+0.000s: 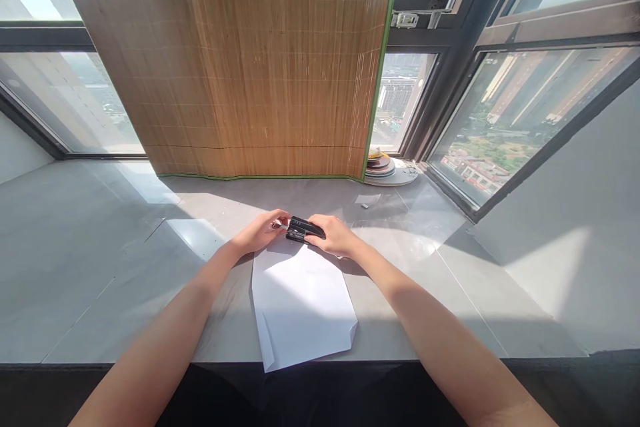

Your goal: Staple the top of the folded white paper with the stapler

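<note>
A black stapler (299, 229) is held low over the top edge of a stack of white paper (305, 300). My right hand (333, 235) is closed around the stapler's right end. At its left end, my left hand (263, 230) has its fingers pinched together on something small and shiny, too small to name. Whether that piece is joined to the stapler cannot be told. The paper lies on the grey tiled sill, and its bottom corners are creased and bent, the near left one reaching past the front edge.
A bamboo blind (250, 80) hangs down to the back of the grey sill (125, 280). Behind its right edge sit stacked plates (383, 167) on a round white board (404, 174). A small white scrap (365, 205) lies right of my hands. Windows (520, 127) border the sill.
</note>
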`<state>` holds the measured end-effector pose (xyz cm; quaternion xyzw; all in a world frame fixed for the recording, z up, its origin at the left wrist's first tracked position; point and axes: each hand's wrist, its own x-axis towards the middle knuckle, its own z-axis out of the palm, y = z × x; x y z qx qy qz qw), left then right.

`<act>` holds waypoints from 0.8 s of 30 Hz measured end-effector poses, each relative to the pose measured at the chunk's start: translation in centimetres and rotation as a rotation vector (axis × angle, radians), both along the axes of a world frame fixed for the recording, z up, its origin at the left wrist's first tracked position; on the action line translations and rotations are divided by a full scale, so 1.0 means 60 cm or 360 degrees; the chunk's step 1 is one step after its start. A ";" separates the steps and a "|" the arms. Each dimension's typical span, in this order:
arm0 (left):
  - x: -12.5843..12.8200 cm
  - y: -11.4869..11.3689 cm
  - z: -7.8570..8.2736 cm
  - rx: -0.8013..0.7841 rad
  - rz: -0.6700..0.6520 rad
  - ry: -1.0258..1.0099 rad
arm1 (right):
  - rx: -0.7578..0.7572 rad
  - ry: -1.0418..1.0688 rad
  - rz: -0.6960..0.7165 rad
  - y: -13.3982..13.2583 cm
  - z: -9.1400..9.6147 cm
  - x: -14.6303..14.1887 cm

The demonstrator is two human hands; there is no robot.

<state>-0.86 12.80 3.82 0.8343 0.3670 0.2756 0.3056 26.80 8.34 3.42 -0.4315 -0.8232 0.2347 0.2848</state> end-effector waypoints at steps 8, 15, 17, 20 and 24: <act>-0.021 0.006 0.011 0.0055 0.0018 0.0052 | 0.0001 -0.0015 0.0006 0.003 -0.002 0.001; -0.057 0.011 0.012 0.0031 0.0170 0.0137 | 0.0056 -0.0057 -0.0008 0.007 -0.014 0.006; -0.059 0.011 0.013 0.0030 0.0193 0.0104 | 0.0053 -0.0049 -0.0005 0.009 -0.016 0.006; -0.054 0.009 0.012 0.0100 0.0205 0.0049 | 0.0072 0.0039 0.0045 0.009 -0.014 0.006; -0.032 -0.003 0.010 0.0196 0.0098 -0.0116 | 0.0160 0.0203 0.0211 0.003 -0.002 0.006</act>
